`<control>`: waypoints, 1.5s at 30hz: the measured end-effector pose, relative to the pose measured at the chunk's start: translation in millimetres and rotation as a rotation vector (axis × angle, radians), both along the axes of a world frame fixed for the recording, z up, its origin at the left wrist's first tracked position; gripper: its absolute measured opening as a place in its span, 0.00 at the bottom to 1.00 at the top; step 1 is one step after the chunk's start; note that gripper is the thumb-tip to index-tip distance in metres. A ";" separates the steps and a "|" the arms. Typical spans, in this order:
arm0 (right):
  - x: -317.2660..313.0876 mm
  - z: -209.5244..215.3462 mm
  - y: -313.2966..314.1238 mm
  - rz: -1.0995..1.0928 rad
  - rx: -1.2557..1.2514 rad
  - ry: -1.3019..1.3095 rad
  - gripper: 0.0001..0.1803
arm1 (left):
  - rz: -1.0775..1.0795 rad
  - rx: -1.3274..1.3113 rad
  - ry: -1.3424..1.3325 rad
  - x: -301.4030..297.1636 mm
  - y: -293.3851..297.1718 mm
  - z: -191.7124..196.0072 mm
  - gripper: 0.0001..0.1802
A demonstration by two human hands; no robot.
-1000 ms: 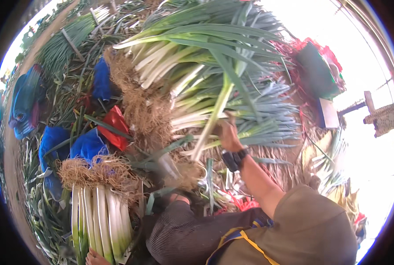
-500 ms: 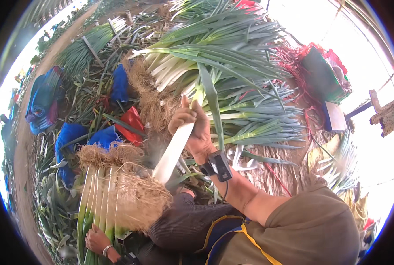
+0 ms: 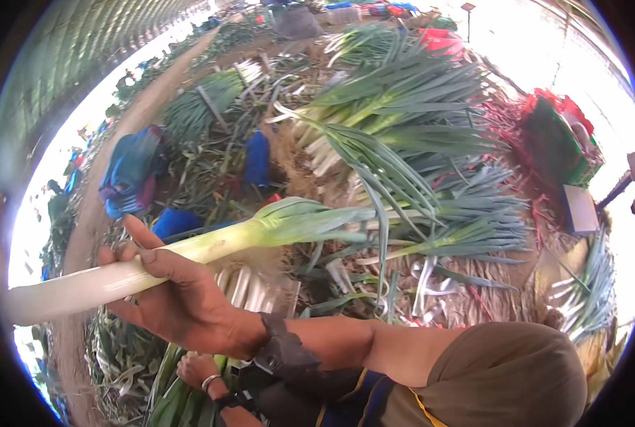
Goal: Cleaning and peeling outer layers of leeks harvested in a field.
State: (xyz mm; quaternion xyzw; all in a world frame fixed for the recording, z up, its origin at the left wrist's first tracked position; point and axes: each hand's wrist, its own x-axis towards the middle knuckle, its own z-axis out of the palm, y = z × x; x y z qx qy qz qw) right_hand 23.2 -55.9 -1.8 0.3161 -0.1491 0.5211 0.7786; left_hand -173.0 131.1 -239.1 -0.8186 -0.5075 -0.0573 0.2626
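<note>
Close to the camera my right hand (image 3: 196, 306) is closed around a thick leek (image 3: 218, 242). Its white shank points left past my fingers, and its green leaves reach right over the pile. Lower down, my left hand (image 3: 198, 370) grips the green leaves of a bunch of leeks (image 3: 169, 395). White shanks (image 3: 250, 288) of that bunch show beyond my right hand, while my right hand and forearm hide its middle. My left fingers are partly turned from view.
A big pile of leeks (image 3: 403, 107) lies ahead to the right, with another bundle (image 3: 203, 103) farther left. Loose leaves litter the ground around blue cloths (image 3: 257, 158). A green and red sack (image 3: 556, 142) stands at the right, near more leeks (image 3: 584, 285).
My right hand has swung left and closer to the camera with the leek, which now lies nearly level. My left hand stays low on the bunch; the view has shifted.
</note>
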 end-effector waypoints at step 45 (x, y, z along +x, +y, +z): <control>6.3 -262.8 226.0 -0.778 -0.202 -2.480 0.29 | -0.025 0.030 -0.149 8.7 -24.2 19.0 0.19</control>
